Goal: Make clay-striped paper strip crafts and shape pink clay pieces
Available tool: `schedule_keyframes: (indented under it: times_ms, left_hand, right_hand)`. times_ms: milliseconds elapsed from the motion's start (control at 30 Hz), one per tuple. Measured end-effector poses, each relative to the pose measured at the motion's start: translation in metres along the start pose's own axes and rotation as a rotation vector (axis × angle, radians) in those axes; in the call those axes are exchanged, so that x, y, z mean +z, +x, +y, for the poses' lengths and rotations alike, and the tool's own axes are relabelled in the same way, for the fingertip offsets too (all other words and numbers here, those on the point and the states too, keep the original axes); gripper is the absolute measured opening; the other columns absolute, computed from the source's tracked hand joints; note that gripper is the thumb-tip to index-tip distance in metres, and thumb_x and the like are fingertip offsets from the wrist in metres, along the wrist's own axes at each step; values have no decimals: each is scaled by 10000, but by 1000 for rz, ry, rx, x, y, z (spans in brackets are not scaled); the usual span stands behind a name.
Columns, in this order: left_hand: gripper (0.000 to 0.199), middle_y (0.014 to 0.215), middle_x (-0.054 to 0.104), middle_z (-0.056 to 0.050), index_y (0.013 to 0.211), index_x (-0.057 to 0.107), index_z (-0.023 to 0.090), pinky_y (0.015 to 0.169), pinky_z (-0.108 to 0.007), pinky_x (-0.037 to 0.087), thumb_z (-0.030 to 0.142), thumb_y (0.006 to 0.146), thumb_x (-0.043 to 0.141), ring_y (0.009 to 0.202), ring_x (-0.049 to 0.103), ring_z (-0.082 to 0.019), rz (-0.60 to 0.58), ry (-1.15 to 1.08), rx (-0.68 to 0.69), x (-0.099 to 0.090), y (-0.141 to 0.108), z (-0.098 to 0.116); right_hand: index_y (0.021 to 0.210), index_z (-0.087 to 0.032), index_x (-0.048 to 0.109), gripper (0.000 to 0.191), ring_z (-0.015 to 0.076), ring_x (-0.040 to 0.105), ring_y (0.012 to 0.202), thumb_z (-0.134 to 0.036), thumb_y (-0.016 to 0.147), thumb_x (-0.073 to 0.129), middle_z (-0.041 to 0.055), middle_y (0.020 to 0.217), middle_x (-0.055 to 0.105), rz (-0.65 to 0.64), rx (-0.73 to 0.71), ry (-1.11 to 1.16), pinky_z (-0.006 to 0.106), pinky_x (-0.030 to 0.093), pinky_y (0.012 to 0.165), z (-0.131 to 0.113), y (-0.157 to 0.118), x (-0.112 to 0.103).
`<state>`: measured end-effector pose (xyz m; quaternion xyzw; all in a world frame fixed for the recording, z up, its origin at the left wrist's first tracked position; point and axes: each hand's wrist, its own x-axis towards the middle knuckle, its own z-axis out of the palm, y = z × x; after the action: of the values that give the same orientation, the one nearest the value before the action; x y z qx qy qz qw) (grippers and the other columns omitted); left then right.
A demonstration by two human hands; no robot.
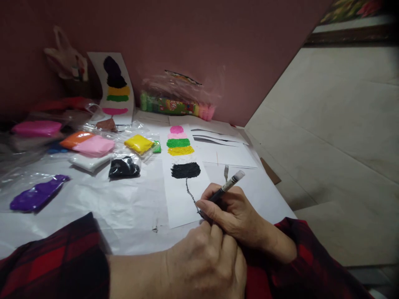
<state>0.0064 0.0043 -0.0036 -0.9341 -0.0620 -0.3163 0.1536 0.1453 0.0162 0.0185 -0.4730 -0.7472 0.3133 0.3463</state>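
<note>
My right hand grips a pen with a dark barrel and a clear end piece. Its lower end is hidden behind the thumb and fingers, close to the bottom of a thin black speckled line. That line runs down a white paper strip from a textured black band. Above it on the strip are white, yellow, green, light pink and bright pink bands. My left hand is closed, its curled fingers against the right hand at the strip's near edge; what they hold, if anything, is hidden.
Bagged clay lies on the left: purple, black, yellow and other colours. A banded paper leans on the wall. Behind the strip is a plastic-wrapped pack. A small fork and white sheets lie right.
</note>
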Motion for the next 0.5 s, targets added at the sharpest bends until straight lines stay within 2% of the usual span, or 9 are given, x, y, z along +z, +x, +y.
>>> schedule_keyframes:
  times_ms: [500]
  left_hand:
    - [183,618,605,-63,747,588,119,500,-356,500,63,806,425,539,579,-207,-33,-19,-5,-1,0,1]
  right_hand:
    - [750,-169,578,171,106,451,561,-250,898,550,-29,613,502,-1,-10,-10,248,410,554,-1,-1,-1]
